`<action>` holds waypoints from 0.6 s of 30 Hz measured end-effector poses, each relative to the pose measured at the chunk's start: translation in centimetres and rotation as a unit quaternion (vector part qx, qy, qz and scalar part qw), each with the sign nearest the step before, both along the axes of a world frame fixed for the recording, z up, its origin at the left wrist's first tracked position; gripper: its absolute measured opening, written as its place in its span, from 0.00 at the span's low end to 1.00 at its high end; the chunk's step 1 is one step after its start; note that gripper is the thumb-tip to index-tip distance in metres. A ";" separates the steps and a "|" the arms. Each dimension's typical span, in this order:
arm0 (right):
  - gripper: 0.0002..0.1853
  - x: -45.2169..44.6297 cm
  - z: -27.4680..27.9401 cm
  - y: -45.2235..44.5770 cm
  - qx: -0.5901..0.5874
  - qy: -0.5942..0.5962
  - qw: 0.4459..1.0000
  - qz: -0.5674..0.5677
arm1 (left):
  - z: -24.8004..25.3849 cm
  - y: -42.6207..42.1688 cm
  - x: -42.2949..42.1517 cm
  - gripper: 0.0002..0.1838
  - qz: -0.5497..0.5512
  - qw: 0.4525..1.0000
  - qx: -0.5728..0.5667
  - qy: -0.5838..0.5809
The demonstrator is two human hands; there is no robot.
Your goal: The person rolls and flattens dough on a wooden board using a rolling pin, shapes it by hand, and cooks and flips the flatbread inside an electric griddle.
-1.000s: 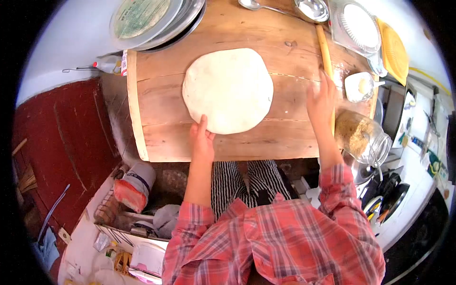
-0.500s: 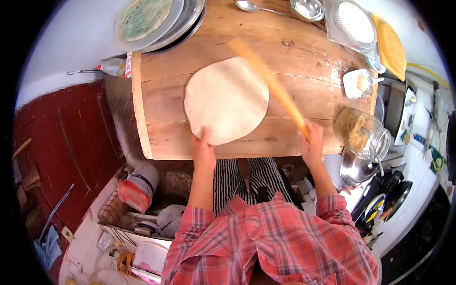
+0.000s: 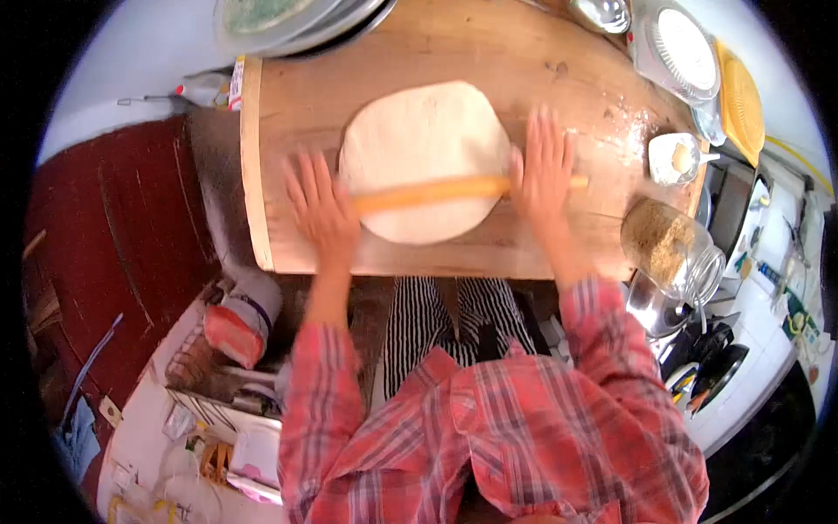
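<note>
The left hand [image 3: 323, 210] and right hand [image 3: 545, 175] are open, fingers outstretched, palms down over a wooden rolling pin [image 3: 428, 191], which crosses the near part of a flat, round dough sheet [image 3: 423, 135] on a wooden table [image 3: 292, 96]. Stacked round pans [image 3: 336, 28] sit at the far left, a yellow tray [image 3: 740, 100] at the far right. Both forearms reach forward. Near the right edge, a glass jar [image 3: 670, 249] holds tan crumbs; a small white container [image 3: 670, 160] has unclear contents.
</note>
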State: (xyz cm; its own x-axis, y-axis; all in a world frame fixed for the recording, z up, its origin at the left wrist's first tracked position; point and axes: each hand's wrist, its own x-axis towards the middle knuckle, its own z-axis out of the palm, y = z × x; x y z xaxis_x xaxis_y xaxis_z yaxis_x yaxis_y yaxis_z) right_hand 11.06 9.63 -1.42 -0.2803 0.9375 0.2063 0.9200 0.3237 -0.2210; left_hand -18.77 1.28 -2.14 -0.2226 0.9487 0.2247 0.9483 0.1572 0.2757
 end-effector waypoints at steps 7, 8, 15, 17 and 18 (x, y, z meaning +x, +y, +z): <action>0.32 -1.6 -0.5 6.0 0.048 0.046 0.997 -0.024 | 0.4 5.6 -1.7 0.28 0.019 1.000 -0.015 -0.003; 0.33 -0.8 0.0 2.6 0.029 0.027 0.999 -0.026 | 0.5 2.9 -0.9 0.29 0.007 1.000 -0.013 0.009; 0.33 7.3 -0.6 -8.5 -0.117 -0.065 0.981 0.141 | 1.2 -12.6 0.3 0.29 -0.069 0.986 -0.145 -0.032; 0.34 8.6 -0.3 -8.1 -0.113 -0.056 0.979 0.157 | 1.6 -12.5 -0.3 0.28 -0.089 0.989 -0.104 -0.047; 0.34 8.7 0.7 -7.6 -0.114 -0.047 0.977 0.173 | 2.1 -12.2 -0.4 0.28 -0.108 0.990 -0.066 -0.063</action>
